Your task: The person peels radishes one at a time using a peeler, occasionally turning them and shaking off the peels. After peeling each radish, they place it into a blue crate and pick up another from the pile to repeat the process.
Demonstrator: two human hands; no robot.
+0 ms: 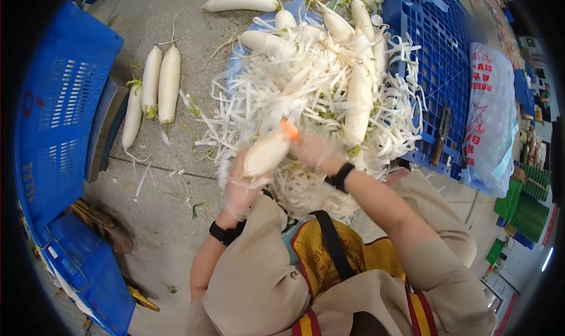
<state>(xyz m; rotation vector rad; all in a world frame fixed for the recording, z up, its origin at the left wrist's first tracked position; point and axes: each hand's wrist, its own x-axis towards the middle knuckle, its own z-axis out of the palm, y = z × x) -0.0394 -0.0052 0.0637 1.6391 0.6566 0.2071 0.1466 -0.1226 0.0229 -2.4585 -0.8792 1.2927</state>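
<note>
My left hand (242, 190), in a clear glove, is wrapped round the lower end of a white daikon radish (266, 153), which tilts up to the right. My right hand (316, 151), also gloved and smeared by motion, closes on an orange peeler (289, 129) at the radish's upper end. The peeler's blade cannot be made out. Beneath and beyond both hands spreads a heap of white peel strips (276, 91). More daikon lie in and around the heap, among them a long radish (358, 103) to the right and a curved one (240, 2) at the back.
Several daikon (169, 84) lie on the concrete floor at left. Blue crates (70, 94) stand along the left side. A blue plastic pallet (432, 71) is at right, bearing a knife (440, 137) and a white plastic sack (488, 118) with red print.
</note>
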